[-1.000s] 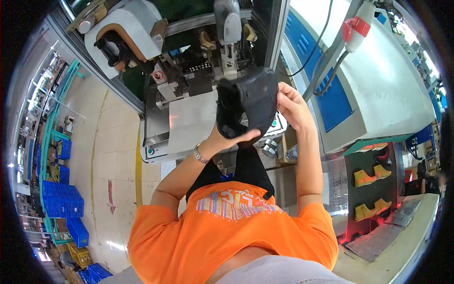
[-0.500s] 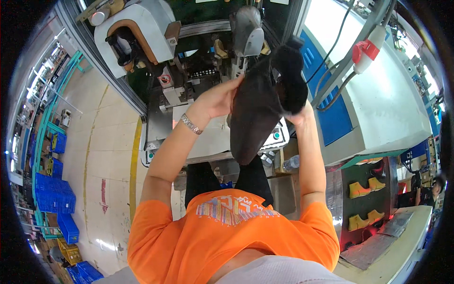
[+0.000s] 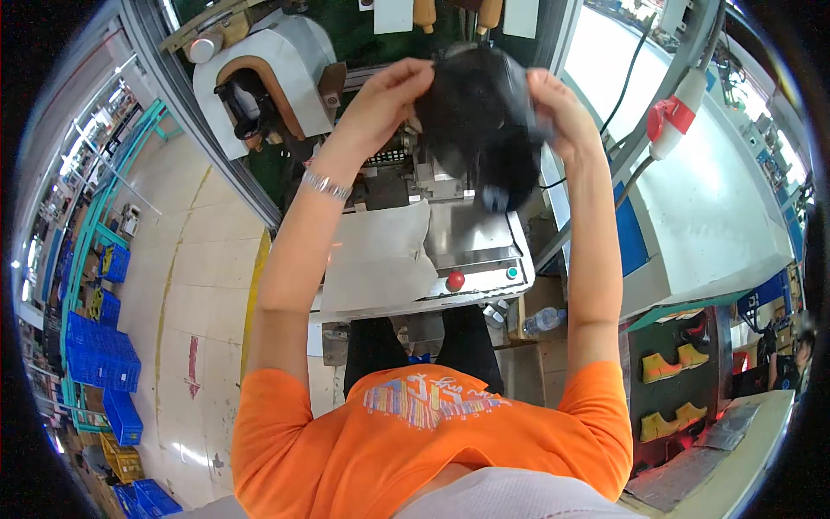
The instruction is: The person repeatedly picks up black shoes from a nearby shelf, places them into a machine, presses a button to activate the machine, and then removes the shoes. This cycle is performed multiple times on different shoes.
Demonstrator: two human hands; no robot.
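Note:
A black shoe upper [image 3: 484,104], smeared by motion, is held up in front of the machine between both hands. My left hand [image 3: 391,97] pinches its left edge with the fingers closed. On the other side my right hand [image 3: 560,105] grips the right edge, thumb and fingertips against the material. The upper's dark, wider part hangs toward the machine's metal bed and hides the centre of the machine, including the grey mould head. Below it are a pale sheet [image 3: 376,259] and a shiny metal plate [image 3: 471,233] on the machine table.
A white rounded machine head with a brown pad [image 3: 275,82] stands at left. A red button [image 3: 455,280] and a green button [image 3: 512,272] sit at the table's front edge. At right are a red-and-white plug [image 3: 674,114], a white cabinet [image 3: 726,199] and yellow shoe pieces [image 3: 661,368].
Both hands have lifted the black upper away from me and turned it; its long end no longer points down toward me. The left hand moved up and the view shifted slightly.

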